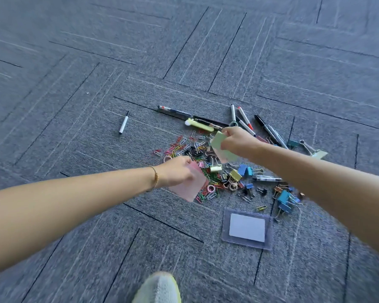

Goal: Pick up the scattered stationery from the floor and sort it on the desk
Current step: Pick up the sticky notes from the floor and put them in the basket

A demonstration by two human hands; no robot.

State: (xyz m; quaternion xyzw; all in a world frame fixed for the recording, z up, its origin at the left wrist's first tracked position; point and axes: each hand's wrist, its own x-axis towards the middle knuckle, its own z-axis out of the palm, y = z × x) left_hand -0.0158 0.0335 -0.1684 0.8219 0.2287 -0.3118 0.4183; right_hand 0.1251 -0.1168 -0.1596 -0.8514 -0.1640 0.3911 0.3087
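Above the paper-clip heap (197, 158) on the carpet, your left hand (176, 170) pinched a pink note pad (189, 185) and your right hand (236, 141) pinched a green note pad (218, 139); pens (245, 121) lay just beyond the heap.

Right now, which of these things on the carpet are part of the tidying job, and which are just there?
Part of the job:
pink sticky notes in the left hand
green sticky notes in the right hand
paper clips
binder clips
pens
lone marker
clear card sleeve

Just there:
carpet
shoe
bracelet
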